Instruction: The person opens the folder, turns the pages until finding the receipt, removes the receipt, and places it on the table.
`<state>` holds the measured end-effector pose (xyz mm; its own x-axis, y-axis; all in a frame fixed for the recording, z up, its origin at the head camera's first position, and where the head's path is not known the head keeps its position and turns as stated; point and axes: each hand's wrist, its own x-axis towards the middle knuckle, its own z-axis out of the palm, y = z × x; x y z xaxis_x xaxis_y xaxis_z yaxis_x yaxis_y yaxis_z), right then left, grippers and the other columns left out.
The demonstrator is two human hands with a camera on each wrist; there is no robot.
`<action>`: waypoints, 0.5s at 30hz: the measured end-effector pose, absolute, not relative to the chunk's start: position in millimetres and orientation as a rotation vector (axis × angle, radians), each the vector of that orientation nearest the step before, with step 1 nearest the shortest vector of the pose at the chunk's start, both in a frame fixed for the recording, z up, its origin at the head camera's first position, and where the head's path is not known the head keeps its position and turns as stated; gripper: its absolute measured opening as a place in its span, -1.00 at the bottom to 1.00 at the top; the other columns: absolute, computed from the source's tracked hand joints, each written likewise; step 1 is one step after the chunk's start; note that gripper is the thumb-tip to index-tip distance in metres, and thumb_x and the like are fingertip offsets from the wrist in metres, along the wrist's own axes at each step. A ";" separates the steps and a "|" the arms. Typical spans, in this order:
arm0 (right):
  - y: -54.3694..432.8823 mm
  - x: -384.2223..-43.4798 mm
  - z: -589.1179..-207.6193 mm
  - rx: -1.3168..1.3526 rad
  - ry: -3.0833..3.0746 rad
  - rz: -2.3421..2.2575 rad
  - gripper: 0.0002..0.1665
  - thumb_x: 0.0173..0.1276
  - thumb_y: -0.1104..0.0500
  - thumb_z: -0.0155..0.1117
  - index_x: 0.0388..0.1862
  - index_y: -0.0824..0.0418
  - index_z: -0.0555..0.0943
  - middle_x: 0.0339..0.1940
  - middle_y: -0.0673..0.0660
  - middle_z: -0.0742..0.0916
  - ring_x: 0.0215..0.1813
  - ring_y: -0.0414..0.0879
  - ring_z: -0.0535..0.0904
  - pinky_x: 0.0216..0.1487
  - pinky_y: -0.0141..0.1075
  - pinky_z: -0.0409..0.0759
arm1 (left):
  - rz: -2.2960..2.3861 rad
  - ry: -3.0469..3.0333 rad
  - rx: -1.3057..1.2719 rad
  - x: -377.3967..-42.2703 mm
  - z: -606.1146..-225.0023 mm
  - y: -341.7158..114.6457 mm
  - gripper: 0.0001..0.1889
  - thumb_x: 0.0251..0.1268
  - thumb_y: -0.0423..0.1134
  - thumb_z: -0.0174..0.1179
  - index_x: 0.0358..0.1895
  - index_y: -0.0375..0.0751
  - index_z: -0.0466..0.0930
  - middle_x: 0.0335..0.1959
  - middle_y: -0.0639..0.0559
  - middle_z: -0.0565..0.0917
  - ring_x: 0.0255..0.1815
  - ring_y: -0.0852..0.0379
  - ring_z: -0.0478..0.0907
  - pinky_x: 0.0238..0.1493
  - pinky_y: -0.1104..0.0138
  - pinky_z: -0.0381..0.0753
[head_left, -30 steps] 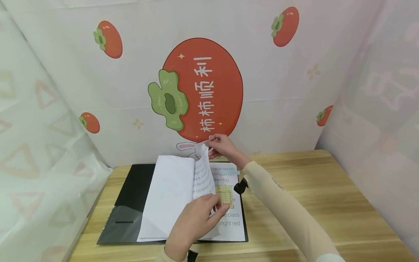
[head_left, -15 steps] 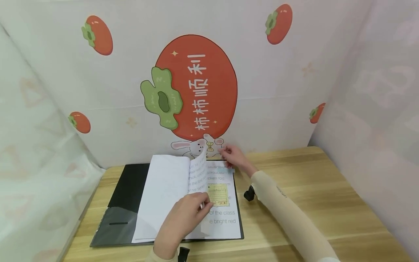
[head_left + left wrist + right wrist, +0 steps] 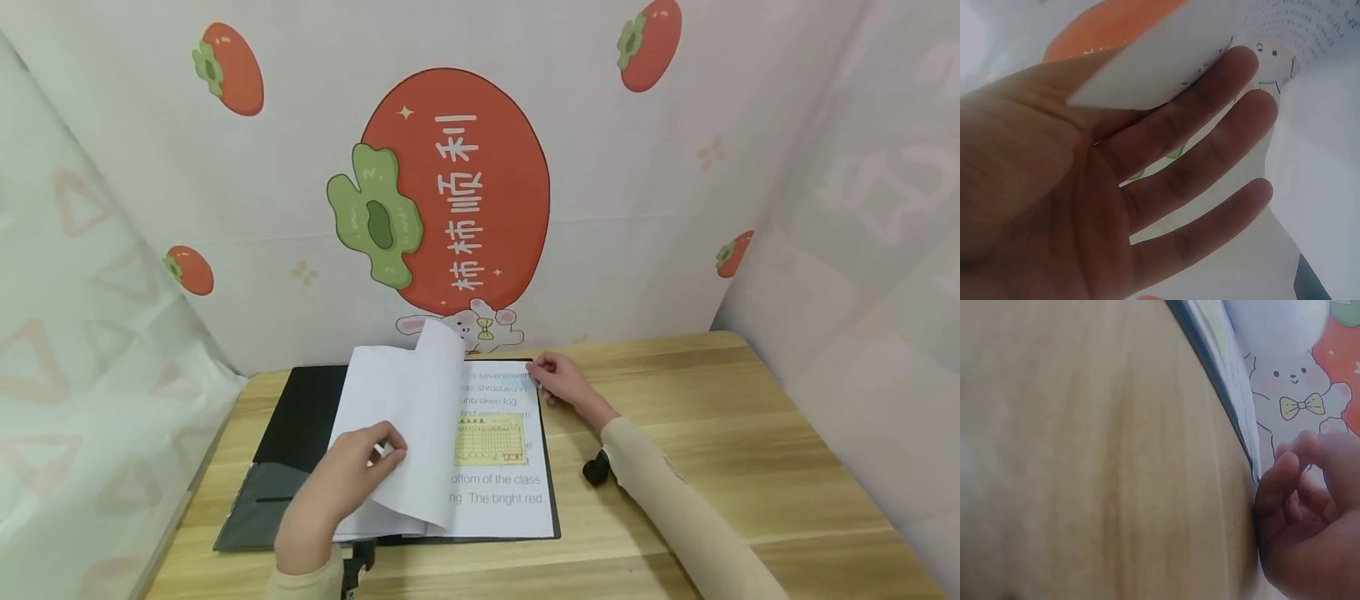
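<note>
A black folder (image 3: 315,400) lies spread on the table with white printed pages in it. My left hand (image 3: 341,479) pinches the free edge of a page (image 3: 435,433) that arches up over the left side. In the left wrist view, this page's corner (image 3: 1141,69) lies between thumb and forefinger, the other fingers stretched out. At the upper right corner of the printed sheet (image 3: 502,517) is my right hand (image 3: 562,379), its fingers loosely curled and nothing visible in them. A yellow gridded slip (image 3: 491,440) lies on that sheet, its left end at the raised page.
The wooden table (image 3: 675,400) extends to the right of the folder. A white cloth backdrop (image 3: 600,167) with printed persimmons and a rabbit stands right behind it. Light curtains (image 3: 75,375) close off both sides.
The right hand has let go of the page and moved right to the folder's upper right corner. My left hand has drawn the page leftward, baring more of the slip and printed sheet.
</note>
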<state>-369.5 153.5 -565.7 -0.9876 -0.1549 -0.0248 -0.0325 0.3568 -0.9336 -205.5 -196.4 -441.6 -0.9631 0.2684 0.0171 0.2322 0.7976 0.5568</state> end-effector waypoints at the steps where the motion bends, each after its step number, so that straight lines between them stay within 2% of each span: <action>1: 153.9 -368.7 -564.4 -0.167 2.490 -1.707 -0.68 0.64 0.04 0.24 -0.14 0.31 0.60 -0.42 0.14 0.66 -0.62 -0.15 0.47 -0.55 -0.33 0.51 | 0.884 2.925 0.379 -206.6 -441.7 -202.9 -0.85 0.37 -0.39 0.40 -0.23 -0.03 0.67 -0.27 0.16 0.69 -0.33 0.17 0.49 -0.28 0.30 0.53; 7: 155.6 -355.8 -557.4 -0.036 2.466 -1.661 -0.66 0.63 0.03 0.24 -0.14 0.32 0.60 -0.50 0.09 0.63 -0.68 -0.18 0.39 -0.62 -0.36 0.40 | 0.850 2.927 0.208 -212.5 -449.0 -231.9 -0.87 0.34 -0.39 0.42 -0.17 -0.10 0.69 -0.24 0.06 0.72 -0.32 0.10 0.50 -0.30 0.23 0.54; 11: 152.0 -337.5 -556.0 0.054 2.572 -1.526 -0.62 0.57 -0.07 0.32 -0.20 0.25 0.59 -0.61 0.04 0.56 -0.72 -0.19 0.32 -0.66 -0.37 0.30 | 0.808 2.909 0.069 -216.4 -459.2 -240.9 -0.83 0.25 -0.41 0.46 -0.18 -0.14 0.68 -0.17 -0.06 0.72 -0.22 0.01 0.53 -0.22 0.09 0.60; 15: 137.6 -320.5 -552.3 -0.012 2.744 -1.281 -0.51 0.42 -0.19 0.45 -0.26 0.22 0.61 -0.59 0.06 0.58 -0.66 -0.15 0.39 -0.62 -0.36 0.30 | 0.751 2.889 -0.009 -220.8 -468.3 -248.0 -0.80 0.16 -0.41 0.50 -0.23 -0.15 0.67 -0.14 -0.12 0.71 -0.16 -0.06 0.54 -0.12 -0.03 0.62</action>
